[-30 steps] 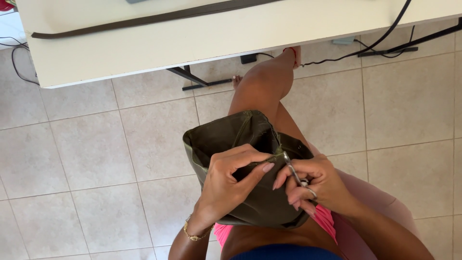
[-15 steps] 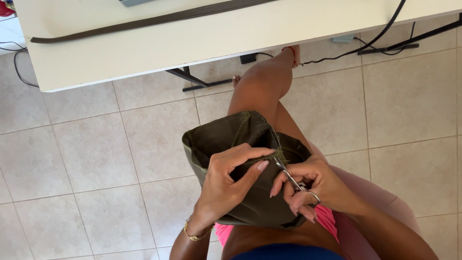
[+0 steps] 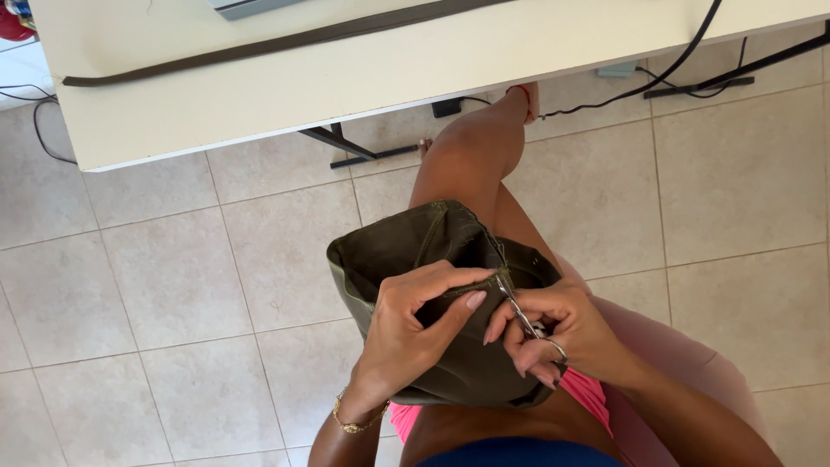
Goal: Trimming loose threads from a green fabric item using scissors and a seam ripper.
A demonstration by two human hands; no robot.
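1. Little has shifted since the earlier frame: the scissors' tips have crept slightly up along the bag's edge, and both hands sit almost where they were.
2. At the lower centre of the frame, the olive-green fabric bag point(image 3: 406, 259) rests on the seated person's lap, its open mouth turned toward the upper left.
3. Her left hand point(image 3: 411, 333) is closed on the bag, fingers curled over the rim and pinching the fabric, with a gold bracelet point(image 3: 353, 424) at the wrist.
4. Just right of it, the right hand point(image 3: 562, 333) grips a pair of small silver scissors point(image 3: 523, 316), a finger through one ring; the blades point up-left and touch the bag's seam beside the left fingertips.
5. Whether the blades are parted I cannot tell.
6. Pink shorts point(image 3: 588, 393) show under the bag, and one bare leg stretches toward the upper centre.
7. Across the top runs a white table point(image 3: 346, 82) with a dark olive strap point(image 3: 259, 47) lying along it.
8. Black cables point(image 3: 674, 60) trail at the upper right over the beige tiled floor point(image 3: 156, 285).
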